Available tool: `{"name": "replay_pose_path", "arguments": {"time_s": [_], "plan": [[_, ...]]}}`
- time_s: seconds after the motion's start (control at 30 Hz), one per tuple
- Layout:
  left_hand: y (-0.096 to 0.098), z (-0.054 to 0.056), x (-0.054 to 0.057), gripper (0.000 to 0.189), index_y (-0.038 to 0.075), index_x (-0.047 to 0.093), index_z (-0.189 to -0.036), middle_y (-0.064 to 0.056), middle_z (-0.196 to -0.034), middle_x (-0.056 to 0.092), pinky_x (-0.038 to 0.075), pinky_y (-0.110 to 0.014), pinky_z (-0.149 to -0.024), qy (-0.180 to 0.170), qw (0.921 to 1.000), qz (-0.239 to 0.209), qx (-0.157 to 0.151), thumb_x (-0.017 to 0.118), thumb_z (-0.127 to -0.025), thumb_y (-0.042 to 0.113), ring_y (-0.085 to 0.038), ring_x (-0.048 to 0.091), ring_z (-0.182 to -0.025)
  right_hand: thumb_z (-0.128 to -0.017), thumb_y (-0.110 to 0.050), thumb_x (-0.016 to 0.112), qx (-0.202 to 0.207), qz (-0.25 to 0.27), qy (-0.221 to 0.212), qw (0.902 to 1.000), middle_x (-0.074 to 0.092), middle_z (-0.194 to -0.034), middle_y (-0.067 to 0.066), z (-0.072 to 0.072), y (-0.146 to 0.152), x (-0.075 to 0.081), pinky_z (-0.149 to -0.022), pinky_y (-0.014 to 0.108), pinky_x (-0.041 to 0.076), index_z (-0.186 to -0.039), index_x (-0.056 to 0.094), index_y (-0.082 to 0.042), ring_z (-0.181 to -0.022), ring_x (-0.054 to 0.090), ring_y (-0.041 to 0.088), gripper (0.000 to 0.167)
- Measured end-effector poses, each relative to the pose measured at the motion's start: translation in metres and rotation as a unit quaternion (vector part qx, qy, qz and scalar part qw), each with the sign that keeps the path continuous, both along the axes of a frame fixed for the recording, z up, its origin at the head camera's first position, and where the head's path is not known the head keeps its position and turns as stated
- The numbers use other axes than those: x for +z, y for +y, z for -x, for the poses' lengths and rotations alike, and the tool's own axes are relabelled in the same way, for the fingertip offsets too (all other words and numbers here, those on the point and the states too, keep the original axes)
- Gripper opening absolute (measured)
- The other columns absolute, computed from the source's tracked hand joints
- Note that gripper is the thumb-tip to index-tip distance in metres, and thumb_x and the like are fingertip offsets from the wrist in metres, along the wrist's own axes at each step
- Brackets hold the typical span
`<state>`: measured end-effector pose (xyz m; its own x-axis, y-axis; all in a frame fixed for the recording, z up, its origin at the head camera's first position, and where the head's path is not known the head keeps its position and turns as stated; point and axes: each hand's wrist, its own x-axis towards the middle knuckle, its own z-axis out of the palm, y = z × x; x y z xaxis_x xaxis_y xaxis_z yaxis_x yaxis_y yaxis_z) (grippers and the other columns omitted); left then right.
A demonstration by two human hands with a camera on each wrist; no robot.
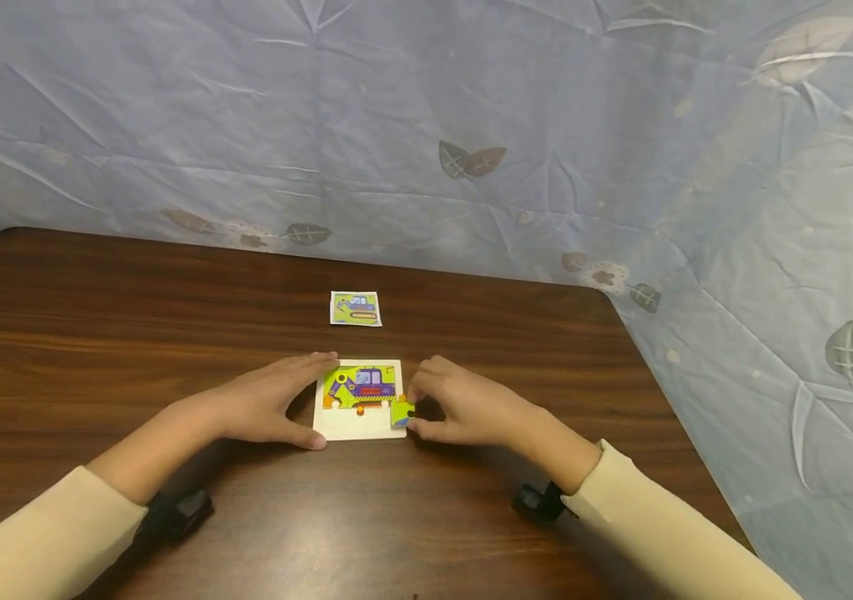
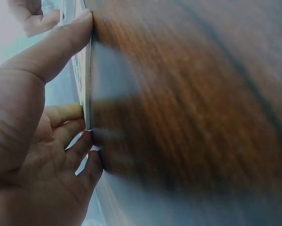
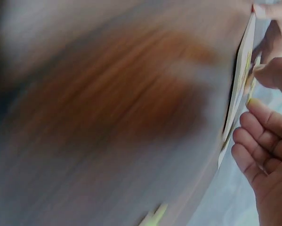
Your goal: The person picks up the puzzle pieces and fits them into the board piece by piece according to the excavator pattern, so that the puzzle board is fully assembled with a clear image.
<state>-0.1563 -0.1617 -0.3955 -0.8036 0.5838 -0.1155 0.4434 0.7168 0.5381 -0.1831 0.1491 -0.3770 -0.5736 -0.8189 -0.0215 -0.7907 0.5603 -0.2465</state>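
A jigsaw puzzle board (image 1: 358, 428) with a white frame lies on the table, its upper part filled with a purple excavator picture (image 1: 370, 388) on green. Its lower part shows bare white. Between thumb and fingertips my right hand (image 1: 464, 404) pinches a green puzzle piece (image 1: 400, 414) over the board's lower right corner; in the right wrist view the piece shows as a thin edge close over the board. My left hand (image 1: 268, 404) rests along the board's left side, thumb (image 2: 70, 42) at the near corner and fingers stretched to the far one.
Behind the board lies a small picture card (image 1: 355, 308) with the same excavator. The dark wooden table (image 1: 171, 317) reaches back to a leaf-printed cloth (image 1: 396, 125), which also hangs along the right side. Something yellow-green (image 3: 153, 216) shows low in the right wrist view.
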Motion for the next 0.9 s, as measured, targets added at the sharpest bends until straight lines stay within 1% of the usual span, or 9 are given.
{"name": "replay_pose_path", "arguments": {"time_s": [0.23,0.3,0.43,0.57,0.63,0.67,0.73,0.87,0.9], "plan": [[0.001,0.001,0.000,0.108,0.000,0.033,-0.162,-0.024,-0.170,0.031,0.029,-0.070,-0.124,-0.007,1.0000,-0.004,-0.003,0.085,-0.083,0.052,-0.050,0.029,-0.157,-0.096,-0.032,0.074,0.021,-0.019,0.002,0.9996,0.065,-0.107,0.002,-0.003,-0.030,0.000,-0.083,0.024,0.052,-0.110,0.069,-0.008,-0.098,0.051,0.012,0.028],[0.001,0.001,0.000,0.108,0.000,0.033,-0.162,-0.024,-0.170,0.031,0.029,-0.070,-0.124,-0.007,1.0000,-0.005,-0.004,0.085,-0.083,0.053,-0.050,0.029,-0.157,-0.097,-0.032,0.074,0.023,-0.021,0.001,0.9995,0.065,-0.108,0.001,-0.003,-0.037,-0.001,-0.084,0.024,0.052,-0.110,0.069,-0.008,-0.100,0.052,0.012,0.028],[0.000,0.001,0.000,0.108,0.000,0.033,-0.162,-0.023,-0.170,0.031,0.030,-0.070,-0.123,-0.005,1.0000,-0.004,-0.005,0.085,-0.083,0.053,-0.050,0.029,-0.157,-0.098,-0.034,0.072,0.032,-0.026,0.016,0.9990,0.066,-0.110,0.001,-0.004,-0.051,-0.005,-0.090,0.024,0.053,-0.113,0.070,-0.008,-0.104,0.055,0.013,0.030],[0.000,0.001,0.000,0.108,0.000,0.033,-0.162,-0.023,-0.170,0.031,0.030,-0.070,-0.123,-0.004,1.0000,-0.005,-0.006,0.085,-0.083,0.053,-0.049,0.029,-0.157,-0.098,-0.034,0.071,0.041,-0.034,0.041,0.9978,0.066,-0.107,0.000,-0.006,-0.064,-0.008,-0.093,0.026,0.054,-0.109,0.070,-0.010,-0.104,0.058,0.015,0.026],[0.000,0.000,0.000,0.108,0.000,0.032,-0.162,-0.023,-0.171,0.031,0.029,-0.071,-0.123,-0.004,1.0000,-0.007,-0.006,0.085,-0.083,0.053,-0.049,0.029,-0.157,-0.098,-0.034,0.071,0.040,-0.039,0.047,0.9973,0.066,-0.105,-0.001,-0.007,-0.068,-0.008,-0.095,0.027,0.054,-0.107,0.069,-0.011,-0.103,0.058,0.014,0.025],[0.000,0.000,0.000,0.108,0.000,0.032,-0.162,-0.023,-0.171,0.031,0.029,-0.071,-0.123,-0.004,0.9999,-0.007,-0.006,0.084,-0.083,0.053,-0.049,0.029,-0.157,-0.098,-0.034,0.070,0.040,-0.040,0.047,0.9973,0.065,-0.105,-0.001,-0.007,-0.070,-0.008,-0.100,0.028,0.054,-0.107,0.069,-0.011,-0.103,0.058,0.014,0.024],[0.000,0.000,-0.001,0.108,0.000,0.032,-0.162,-0.023,-0.171,0.031,0.029,-0.071,-0.123,-0.003,0.9999,-0.007,-0.006,0.084,-0.083,0.054,-0.049,0.029,-0.157,-0.098,-0.034,0.070,0.038,-0.046,0.048,0.9970,0.065,-0.105,-0.002,-0.008,-0.073,-0.007,-0.100,0.027,0.054,-0.107,0.069,-0.012,-0.103,0.057,0.013,0.024],[-0.001,0.000,-0.001,0.108,0.000,0.032,-0.162,-0.023,-0.171,0.031,0.029,-0.071,-0.123,0.000,0.9999,-0.007,-0.007,0.084,-0.083,0.054,-0.050,0.029,-0.157,-0.099,-0.034,0.071,0.035,-0.054,0.047,0.9969,0.064,-0.106,-0.003,-0.008,-0.076,-0.005,-0.097,0.024,0.054,-0.109,0.069,-0.013,-0.104,0.057,0.012,0.024],[-0.001,0.000,-0.001,0.109,0.000,0.032,-0.162,-0.023,-0.171,0.031,0.029,-0.071,-0.123,0.001,0.9999,-0.007,-0.008,0.084,-0.083,0.054,-0.050,0.029,-0.157,-0.099,-0.034,0.071,0.035,-0.054,0.047,0.9968,0.065,-0.107,-0.003,-0.008,-0.077,-0.005,-0.092,0.023,0.053,-0.110,0.069,-0.013,-0.104,0.057,0.013,0.024]]}}
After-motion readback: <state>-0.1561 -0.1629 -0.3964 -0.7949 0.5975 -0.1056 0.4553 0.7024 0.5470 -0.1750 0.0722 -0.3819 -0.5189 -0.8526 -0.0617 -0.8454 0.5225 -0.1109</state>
